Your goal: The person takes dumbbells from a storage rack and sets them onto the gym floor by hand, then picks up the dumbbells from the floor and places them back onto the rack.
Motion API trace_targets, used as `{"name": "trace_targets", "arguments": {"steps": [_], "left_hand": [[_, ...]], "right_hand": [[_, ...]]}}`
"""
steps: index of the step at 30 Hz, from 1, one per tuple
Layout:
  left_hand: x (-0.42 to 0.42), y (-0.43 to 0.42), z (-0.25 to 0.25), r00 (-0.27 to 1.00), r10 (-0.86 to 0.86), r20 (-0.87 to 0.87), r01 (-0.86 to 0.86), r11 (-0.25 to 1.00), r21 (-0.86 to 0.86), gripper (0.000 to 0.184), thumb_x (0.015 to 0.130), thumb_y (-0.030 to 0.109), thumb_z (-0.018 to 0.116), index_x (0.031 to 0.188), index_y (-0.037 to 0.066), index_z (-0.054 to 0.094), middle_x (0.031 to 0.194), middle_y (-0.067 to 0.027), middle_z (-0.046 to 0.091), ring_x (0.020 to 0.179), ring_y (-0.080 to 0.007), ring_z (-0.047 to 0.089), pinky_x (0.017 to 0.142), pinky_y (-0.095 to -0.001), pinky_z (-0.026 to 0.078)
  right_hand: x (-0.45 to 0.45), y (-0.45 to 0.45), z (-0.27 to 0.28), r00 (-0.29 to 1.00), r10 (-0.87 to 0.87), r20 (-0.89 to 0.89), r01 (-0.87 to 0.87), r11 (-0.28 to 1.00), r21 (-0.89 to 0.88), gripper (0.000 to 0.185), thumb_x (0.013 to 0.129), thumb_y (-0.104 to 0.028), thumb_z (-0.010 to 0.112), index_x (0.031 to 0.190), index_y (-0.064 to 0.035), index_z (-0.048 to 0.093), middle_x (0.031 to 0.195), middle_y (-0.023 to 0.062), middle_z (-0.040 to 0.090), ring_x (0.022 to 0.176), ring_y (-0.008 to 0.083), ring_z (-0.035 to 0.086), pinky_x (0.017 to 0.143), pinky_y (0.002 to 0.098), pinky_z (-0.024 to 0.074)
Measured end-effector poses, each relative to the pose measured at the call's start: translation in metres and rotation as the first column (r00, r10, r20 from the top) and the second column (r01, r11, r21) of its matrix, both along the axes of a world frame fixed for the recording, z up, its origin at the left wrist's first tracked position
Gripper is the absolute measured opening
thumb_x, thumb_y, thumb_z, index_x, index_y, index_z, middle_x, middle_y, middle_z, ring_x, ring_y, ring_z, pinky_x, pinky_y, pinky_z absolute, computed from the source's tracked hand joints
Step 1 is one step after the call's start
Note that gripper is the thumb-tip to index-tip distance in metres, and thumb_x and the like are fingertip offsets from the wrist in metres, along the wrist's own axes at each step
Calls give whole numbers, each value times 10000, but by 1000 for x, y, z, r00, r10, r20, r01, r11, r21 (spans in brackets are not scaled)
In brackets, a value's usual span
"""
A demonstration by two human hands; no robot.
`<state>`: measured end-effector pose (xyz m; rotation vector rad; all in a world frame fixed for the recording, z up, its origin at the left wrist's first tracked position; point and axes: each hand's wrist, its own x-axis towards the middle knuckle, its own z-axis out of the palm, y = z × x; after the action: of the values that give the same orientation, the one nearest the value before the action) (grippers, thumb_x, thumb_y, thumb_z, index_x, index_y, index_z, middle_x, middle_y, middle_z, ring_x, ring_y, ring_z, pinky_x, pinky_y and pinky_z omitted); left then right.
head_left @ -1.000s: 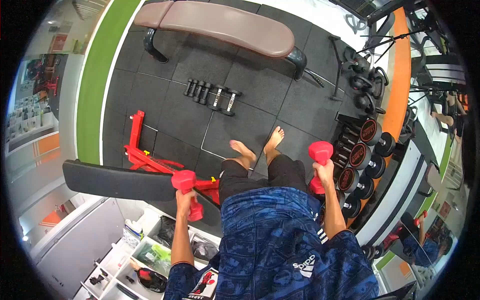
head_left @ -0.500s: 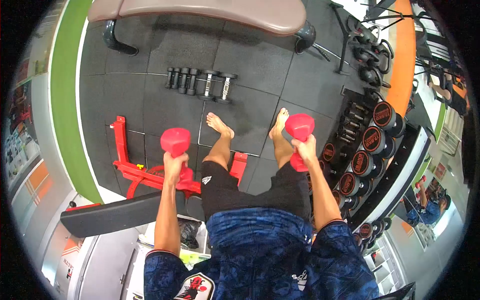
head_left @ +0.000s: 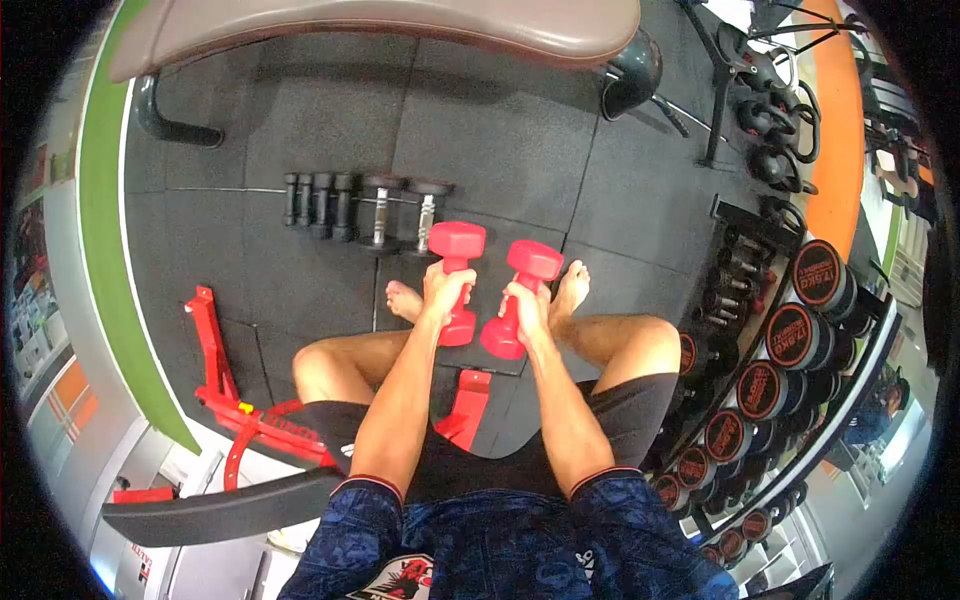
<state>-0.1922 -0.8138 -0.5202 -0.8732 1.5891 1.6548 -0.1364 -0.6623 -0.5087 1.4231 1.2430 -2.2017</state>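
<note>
Toward 6 o'clock, shirt (head_left: 490, 545): dark blue patterned cloth is cut off by the lower edge, and the chest badge is only partly shown.
Left hand (head_left: 440, 292): fully closed around the left red dumbbell (head_left: 457, 240), a little toward 10 o'clock of centre; most of the handle is hidden by the fingers.
Right hand (head_left: 527, 308): likewise wrapped around the right red dumbbell (head_left: 534, 260), toward 3 o'clock of centre, its top tilted toward 1 o'clock.
Red heads: smooth, faceted blocks are seen, the lower pair just beside one another.
Bare feet: the left foot (head_left: 403, 300) is partly hidden behind the left hand at 9 o'clock; the right foot (head_left: 572, 290) is seen at 3.
Red frame (head_left: 212, 350): painted metal is seen at 8 o'clock, partly covered by a black pad (head_left: 220, 512).
Dumbbell row (head_left: 343, 205): black pieces and two with shiny metal handles are lined up at 10 o'clock on dark matting (head_left: 490, 130).
Rack dumbbells (head_left: 758, 388): round ends with red rings are stacked from 3 to 4 o'clock; the lower ones are hard to make out.
Kettlebells (head_left: 770, 165): dark, looped handles are crowded together at 2 o'clock.
Brown bench (head_left: 560, 25): smooth padding is cropped by the edge at 12 o'clock.
</note>
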Motion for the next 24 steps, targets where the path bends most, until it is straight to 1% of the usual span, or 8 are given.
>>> {"name": "trace_targets", "arguments": {"steps": [3, 9, 10, 13, 14, 17, 21, 24], "left_hand": [[-3, 22, -48, 999, -18, 27, 18, 999, 27, 63, 666, 59, 645, 696, 35, 594, 580, -37, 572, 455, -116, 534, 418, -270, 438], [-7, 47, -135, 998, -57, 11, 58, 996, -71, 45, 672, 64, 639, 693, 37, 610, 572, -38, 573, 456, -113, 530, 416, -281, 432], [-8, 51, -146, 998, -70, 6, 70, 994, -88, 48, 669, 66, 640, 691, 36, 610, 572, -37, 572, 456, -114, 529, 415, -283, 429], [-8, 54, -174, 997, -76, 10, 77, 989, -126, 59, 658, 73, 642, 685, 31, 609, 570, -36, 572, 456, -115, 529, 414, -288, 422], [-13, 55, -183, 998, -66, 4, 66, 988, -136, 64, 654, 75, 642, 683, 29, 609, 568, -35, 572, 455, -115, 530, 414, -290, 420], [-20, 55, -201, 995, -99, -18, 95, 980, -172, 65, 651, 70, 641, 679, 24, 605, 565, -37, 573, 454, -116, 534, 414, -287, 418], [-27, 53, -227, 990, -144, 2, 141, 963, -228, 63, 656, 77, 638, 675, 30, 600, 568, -35, 576, 453, -111, 534, 417, -293, 422], [-30, 51, -237, 995, -103, -1, 101, 973, -206, 67, 653, 82, 637, 678, 32, 602, 570, -33, 577, 455, -110, 534, 422, -297, 426]], "right_hand": [[-3, 10, -51, 998, 57, 19, -58, 998, 39, 125, 736, -15, 581, 832, -58, 514, 619, 55, 530, 444, 160, 516, 411, 304, 453], [-14, 25, -139, 993, 105, 60, -112, 986, 122, 115, 726, -34, 624, 807, -55, 544, 609, 44, 543, 429, 141, 511, 383, 286, 424], [-16, 25, -152, 996, 94, -4, -93, 991, 96, 110, 727, -26, 625, 798, -55, 546, 610, 40, 544, 423, 137, 508, 376, 279, 420], [-17, 26, -187, 994, 103, 31, -106, 988, 113, 107, 740, -22, 613, 804, -63, 539, 607, 41, 544, 434, 143, 519, 405, 287, 452], [-17, 26, -199, 994, 106, 4, -105, 991, 88, 115, 734, -14, 612, 803, -66, 536, 603, 38, 539, 428, 144, 514, 405, 290, 452], [-26, 23, -217, 991, 126, 33, -129, 984, 118, 114, 735, -15, 606, 804, -68, 532, 600, 35, 532, 426, 147, 511, 403, 291, 448], [-31, 21, -241, 994, 104, 14, -105, 990, 92, 133, 726, -33, 633, 820, -54, 541, 608, 37, 541, 415, 138, 505, 379, 283, 427], [-35, 18, -253, 996, 89, 16, -90, 992, 85, 133, 726, -37, 634, 820, -56, 543, 612, 37, 545, 417, 140, 507, 381, 284, 426]]}}
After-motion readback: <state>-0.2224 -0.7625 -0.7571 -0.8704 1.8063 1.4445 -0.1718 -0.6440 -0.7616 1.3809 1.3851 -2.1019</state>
